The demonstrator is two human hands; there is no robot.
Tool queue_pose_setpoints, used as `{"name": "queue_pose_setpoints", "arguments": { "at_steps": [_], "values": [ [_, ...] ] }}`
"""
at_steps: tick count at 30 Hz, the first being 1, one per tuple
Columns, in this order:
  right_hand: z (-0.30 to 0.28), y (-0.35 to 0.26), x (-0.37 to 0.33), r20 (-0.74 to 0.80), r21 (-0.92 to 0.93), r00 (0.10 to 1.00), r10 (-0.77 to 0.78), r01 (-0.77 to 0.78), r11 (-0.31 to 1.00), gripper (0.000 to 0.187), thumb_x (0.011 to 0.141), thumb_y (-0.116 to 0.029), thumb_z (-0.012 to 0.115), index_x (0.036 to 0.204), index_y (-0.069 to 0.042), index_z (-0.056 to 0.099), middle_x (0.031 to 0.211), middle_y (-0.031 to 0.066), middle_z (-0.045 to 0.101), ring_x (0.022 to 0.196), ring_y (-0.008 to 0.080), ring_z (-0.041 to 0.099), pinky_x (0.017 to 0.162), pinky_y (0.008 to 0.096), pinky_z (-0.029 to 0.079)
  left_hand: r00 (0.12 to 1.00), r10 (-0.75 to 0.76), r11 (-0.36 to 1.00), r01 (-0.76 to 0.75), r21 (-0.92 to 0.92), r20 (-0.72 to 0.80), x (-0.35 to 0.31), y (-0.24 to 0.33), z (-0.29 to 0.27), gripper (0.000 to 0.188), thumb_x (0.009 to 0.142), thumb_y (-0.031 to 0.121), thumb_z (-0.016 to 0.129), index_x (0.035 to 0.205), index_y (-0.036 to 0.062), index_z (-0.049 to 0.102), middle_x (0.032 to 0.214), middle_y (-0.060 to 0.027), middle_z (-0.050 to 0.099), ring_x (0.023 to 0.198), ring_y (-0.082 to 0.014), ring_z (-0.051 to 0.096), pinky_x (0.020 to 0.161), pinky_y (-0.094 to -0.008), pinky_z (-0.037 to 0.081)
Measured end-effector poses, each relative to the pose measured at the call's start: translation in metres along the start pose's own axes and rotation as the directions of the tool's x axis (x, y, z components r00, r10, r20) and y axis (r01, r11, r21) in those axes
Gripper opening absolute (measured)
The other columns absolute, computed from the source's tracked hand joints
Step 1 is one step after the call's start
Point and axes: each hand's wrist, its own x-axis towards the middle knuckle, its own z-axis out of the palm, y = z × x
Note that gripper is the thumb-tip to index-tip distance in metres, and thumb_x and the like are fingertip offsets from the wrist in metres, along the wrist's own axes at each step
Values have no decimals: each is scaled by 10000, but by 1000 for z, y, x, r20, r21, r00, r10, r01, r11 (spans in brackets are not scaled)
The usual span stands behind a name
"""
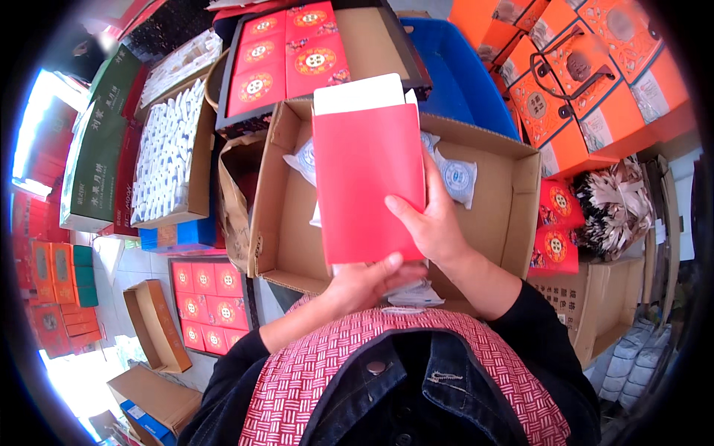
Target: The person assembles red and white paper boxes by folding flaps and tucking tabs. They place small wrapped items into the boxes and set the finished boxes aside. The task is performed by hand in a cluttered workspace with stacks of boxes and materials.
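A red cardboard box (368,182) is held over a shallow carton in front of me. At its far end a white flap (357,93) stands open. My right hand (435,223) is closed on the box's right edge, thumb on the red face and the other fingers along the side, partly hidden. Against the near end of the box lies my left hand (372,282), its fingers stretched out flat and slightly blurred, the thumb at the box's lower edge. Round white packets with blue print (455,180) lie in the brown carton (491,215) beneath.
Beyond the carton stands a dark tray of red printed boxes (256,52), beside a blue bin (454,67). Orange gift boxes (587,74) are stacked at right. To the left are a carton of white packets (167,156) and more red boxes (212,301) lower down.
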Motion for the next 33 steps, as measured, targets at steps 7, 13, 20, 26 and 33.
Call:
{"name": "queue_pose_setpoints", "arguments": {
  "at_steps": [7, 13, 20, 26, 33],
  "values": [
    [-19, -22, -14, -15, 70, 999, 29, -28, 997, 796, 854, 6, 571, 1486, -22, 88, 1462, 149, 298, 1332, 216, 342, 1078, 343, 308, 537, 819, 148, -537, 831, 201, -24, 82, 11, 516, 874, 46, 628, 1355, 26, 445, 1180, -143, 602, 1118, -218, 560, 954, -337, 447],
    [-17, -17, -6, 26, 64, 996, -81, 79, 995, 738, 897, -80, 574, 1485, -27, 131, 1430, 147, 324, 1237, 203, 428, 1022, 327, 359, 650, 745, 451, -657, 604, 151, 46, 125, 25, 565, 885, 23, 611, 1395, 14, 367, 1216, -126, 569, 1101, -170, 560, 932, -310, 470],
    [-58, -5, 75, 0, 168, 980, -197, 194, 967, 461, 986, -205, 494, 1386, -1, 392, 1160, 59, 572, 1028, 97, 545, 897, 242, 428, 683, 725, 523, -629, 575, 88, 86, 132, 19, 409, 931, 100, 572, 1305, -39, 478, 1082, -85, 623, 958, -122, 602, 833, -248, 488],
    [-82, 21, 81, 221, 90, 974, 42, -63, 994, 379, 986, -249, 494, 1252, 17, 547, 1116, 48, 600, 1039, 113, 551, 890, 243, 434, 838, 545, 690, -443, 572, -8, 93, 132, -14, 319, 960, 160, 539, 1203, -43, 576, 991, -66, 652, 860, -92, 618, 762, -204, 495],
    [-79, 16, 70, 105, -261, 957, -270, 289, 921, 293, 952, -199, 554, 1123, 25, 637, 1096, 123, 633, 1050, 164, 584, 876, 273, 456, 815, 570, 641, -519, 565, 102, 77, 131, -11, 268, 929, 67, 553, 1170, -41, 601, 1245, -49, 516, 1075, -124, 545, 893, -248, 461]
  ]
}}
